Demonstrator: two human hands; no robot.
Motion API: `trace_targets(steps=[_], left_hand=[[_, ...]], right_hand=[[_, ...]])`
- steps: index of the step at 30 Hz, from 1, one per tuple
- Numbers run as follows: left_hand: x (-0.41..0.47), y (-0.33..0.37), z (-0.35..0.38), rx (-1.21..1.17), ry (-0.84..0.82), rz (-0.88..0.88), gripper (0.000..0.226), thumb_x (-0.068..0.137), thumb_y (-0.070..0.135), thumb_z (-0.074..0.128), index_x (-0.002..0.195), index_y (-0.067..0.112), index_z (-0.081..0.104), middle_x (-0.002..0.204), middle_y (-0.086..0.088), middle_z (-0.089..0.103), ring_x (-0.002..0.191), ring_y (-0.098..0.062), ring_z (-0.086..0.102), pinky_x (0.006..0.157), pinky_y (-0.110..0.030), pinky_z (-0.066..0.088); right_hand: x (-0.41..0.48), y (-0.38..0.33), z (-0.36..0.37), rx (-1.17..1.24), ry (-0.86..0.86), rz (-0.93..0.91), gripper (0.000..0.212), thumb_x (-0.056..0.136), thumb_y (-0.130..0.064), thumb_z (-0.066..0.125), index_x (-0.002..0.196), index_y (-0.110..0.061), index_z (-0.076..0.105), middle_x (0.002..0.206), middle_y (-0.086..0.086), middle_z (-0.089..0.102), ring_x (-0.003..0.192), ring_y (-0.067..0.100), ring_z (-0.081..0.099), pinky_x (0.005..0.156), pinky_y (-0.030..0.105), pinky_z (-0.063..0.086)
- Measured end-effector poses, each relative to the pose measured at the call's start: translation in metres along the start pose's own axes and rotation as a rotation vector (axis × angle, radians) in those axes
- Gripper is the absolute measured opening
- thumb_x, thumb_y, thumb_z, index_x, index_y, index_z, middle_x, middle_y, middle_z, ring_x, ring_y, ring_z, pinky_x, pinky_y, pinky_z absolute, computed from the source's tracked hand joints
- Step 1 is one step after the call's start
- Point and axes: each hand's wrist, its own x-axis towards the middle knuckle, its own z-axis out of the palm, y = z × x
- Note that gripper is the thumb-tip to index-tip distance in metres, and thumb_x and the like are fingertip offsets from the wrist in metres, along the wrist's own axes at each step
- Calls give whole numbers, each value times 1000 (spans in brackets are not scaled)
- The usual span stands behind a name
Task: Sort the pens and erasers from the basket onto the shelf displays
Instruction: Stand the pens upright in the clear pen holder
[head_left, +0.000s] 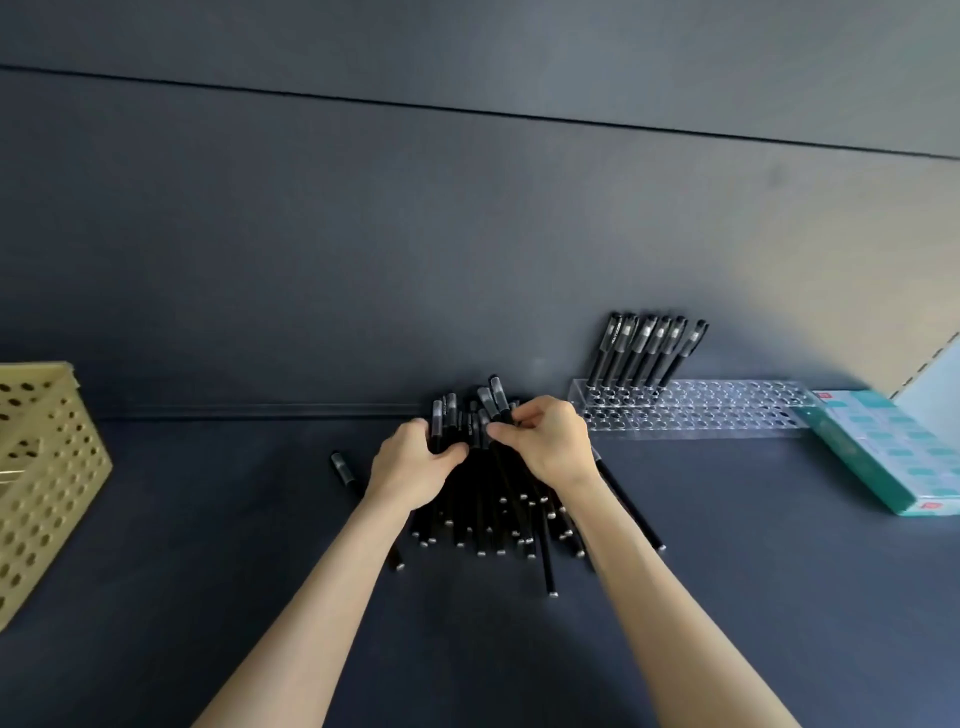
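the step in hand looks to be the pen sorting: a heap of black plastic pens (498, 519) lies on the dark matte shelf board (208, 545), near the middle, and both hands work at its far, capped end. the left hand (415, 465) has its fingers curled round a clutch of capped ends, gripping them. the right hand (545, 441), just beside it, pinches one or two caps between thumb and fingertips, so neither hand is free. the rest of the heap fans toward the near side, under and between the wrists. one loose black pen (343, 467) lies apart to the left. to the right stands a long clear acrylic rack (727, 413) drilled with rows of holes, a row of upright black pens (644, 348) filling its left end, most holes bare. the next move, i judge, calls for drawing a single pen free and carrying it right to the next open hole. the perforated yellow plastic basket (47, 467) sits at the left edge, and a flat teal and white box (883, 452) lies right of the rack, its contents impossible to tell.
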Motion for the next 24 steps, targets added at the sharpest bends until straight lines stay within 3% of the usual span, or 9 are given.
trace_targets(steps=[4,8,13,18,22,24], left_hand=[[0,-6,2,-85,52,31,42,87,37,63,78,-1,50,67,-5,49,62,-21,48,59,-33,38],[-4,-6,1,-118,58,42,37,93,32,55,71,8,37,62,-1,36,56,-17,35,53,-29,29],[-10,-1,-2,-133,-30,32,29,101,31,37,77,15,38,66,3,40,57,-11,38,50,-20,32],[-17,3,-10,-216,-25,32,29,103,29,28,90,7,41,68,-1,42,56,-11,38,43,-12,33],[-23,13,-16,-310,8,50,25,104,28,28,97,8,41,69,2,54,58,-10,48,57,-14,39],[-29,25,-14,-452,-3,67,21,103,24,30,99,5,39,66,0,54,55,-10,53,63,-24,46]], right_hand=[[3,0,0,0,-29,22,34,74,-33,77,96,-10,65,94,2,66,95,18,61,87,29,47],[4,-2,-2,-11,-57,11,30,76,-32,76,91,-9,64,83,-3,60,83,14,56,78,26,44],[4,-2,-2,37,-74,8,35,73,-27,79,97,-7,65,90,1,64,90,18,60,86,30,48],[5,2,-1,152,-53,4,28,73,-27,79,91,-10,64,85,-2,62,85,13,59,75,22,42],[5,5,-8,261,-2,-39,21,77,-29,75,85,-12,65,81,-2,65,81,13,62,72,20,42],[3,7,-17,334,4,-77,15,80,-26,73,82,-14,64,73,-3,63,67,9,57,69,22,42]])
